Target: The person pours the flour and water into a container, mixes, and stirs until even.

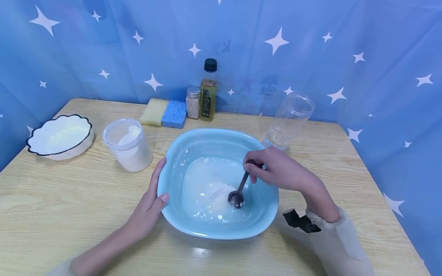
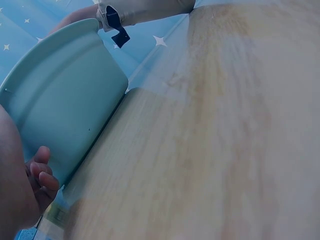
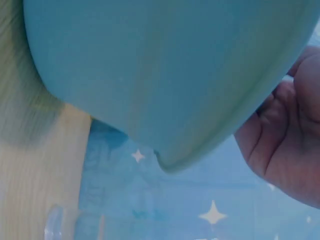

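place: staged kitchen-style tabletop | evidence: wooden table [image 1: 69, 199], star-printed blue backdrop [image 1: 310, 57], oil bottle [image 1: 208, 92], sponges [image 1: 174, 114]

Light blue basin [image 1: 221, 226] with white powder [image 1: 210, 195] and a dark metal spoon [image 1: 237, 197] on a pale woodgrain table [image 1: 69, 214], blue backdrop [image 1: 310, 46] with white stars, plus yellow [image 1: 154, 112] and blue sponges [image 1: 174, 114].
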A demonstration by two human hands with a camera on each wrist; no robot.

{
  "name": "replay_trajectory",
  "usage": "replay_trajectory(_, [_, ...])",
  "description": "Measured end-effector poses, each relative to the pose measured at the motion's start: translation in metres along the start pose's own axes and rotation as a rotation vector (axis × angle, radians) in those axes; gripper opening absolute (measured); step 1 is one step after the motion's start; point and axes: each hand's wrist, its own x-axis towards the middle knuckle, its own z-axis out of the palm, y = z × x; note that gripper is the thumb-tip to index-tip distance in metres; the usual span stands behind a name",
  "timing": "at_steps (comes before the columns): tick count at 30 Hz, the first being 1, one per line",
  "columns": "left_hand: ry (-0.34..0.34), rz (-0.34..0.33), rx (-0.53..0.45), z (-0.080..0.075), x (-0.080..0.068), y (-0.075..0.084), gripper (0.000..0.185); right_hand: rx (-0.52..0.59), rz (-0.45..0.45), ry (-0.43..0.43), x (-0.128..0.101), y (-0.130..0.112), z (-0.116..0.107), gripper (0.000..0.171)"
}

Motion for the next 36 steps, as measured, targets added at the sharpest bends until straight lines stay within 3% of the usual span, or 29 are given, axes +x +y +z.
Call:
replay_trajectory(5, [0.000,-0.005,0.004,0.000,0.000,0.001,0.067,0.122,-0.012,-0.050,0.007,-0.004,0.009,0.016])
replay_trajectory(11, [0.000,0.001,0.003,0.001,0.001,0.000,0.067,0.047,0.074,0.056,0.005,0.001,0.006,0.016])
replay_trajectory(14, [-0.002,0.004,0.002,0.001,0.002,0.000,0.068,0.037,0.075,0.028,0.000,0.004,0.001,0.018])
replay_trajectory(19, [-0.004,-0.009,0.001,0.000,0.001,0.001,0.067,0.152,0.015,-0.086,0.004,0.002,0.007,0.018])
replay_trajectory(22, [-0.004,-0.011,0.004,0.000,0.000,0.001,0.066,0.179,0.011,-0.069,0.010,-0.001,0.013,0.018])
replay_trajectory(27, [-0.002,-0.001,0.012,0.000,0.000,0.000,0.067,0.095,0.075,0.029,0.006,0.003,0.008,0.017])
replay_trajectory(30, [-0.001,0.002,0.013,0.001,0.001,0.000,0.067,0.079,0.075,0.004,0.001,0.005,0.004,0.018])
replay_trajectory(36, [-0.005,-0.013,0.008,0.000,0.000,0.002,0.067,0.188,0.019,-0.054,0.008,0.000,0.013,0.018])
